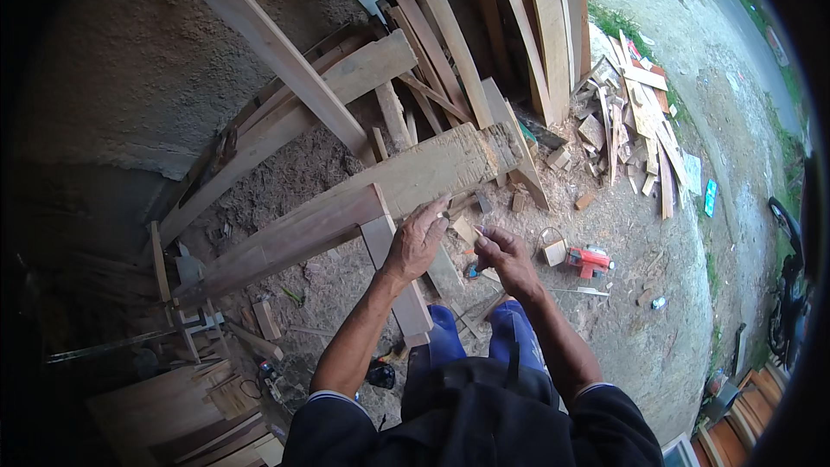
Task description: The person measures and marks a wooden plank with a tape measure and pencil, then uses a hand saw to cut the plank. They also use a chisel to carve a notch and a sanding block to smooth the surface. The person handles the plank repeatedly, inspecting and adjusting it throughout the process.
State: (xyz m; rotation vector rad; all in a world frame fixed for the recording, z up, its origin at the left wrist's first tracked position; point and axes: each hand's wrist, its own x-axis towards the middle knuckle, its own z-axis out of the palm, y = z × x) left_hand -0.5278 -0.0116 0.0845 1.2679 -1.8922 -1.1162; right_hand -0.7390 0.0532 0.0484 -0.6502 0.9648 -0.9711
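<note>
My left hand [417, 245] is just right of a joined wooden frame piece [396, 281], below the rough end of a thick plank [441, 169]. Its thumb and fingers come together at the tips, and anything between them is too small to make out. To its right, apart from it, my right hand [510, 266] is closed in a pinch, thumb against forefinger. A tiny pale tip shows at that pinch; its kind cannot be told. A long board [285, 229] of the frame piece lies along the thick plank.
A red power tool [590, 261] rests on the sawdust-strewn ground to the right, near a small wood block [554, 252]. Offcuts [644, 121] are heaped at the far right. Tall boards [553, 52] lean at the back, and a slanting board [277, 52] rises at the left.
</note>
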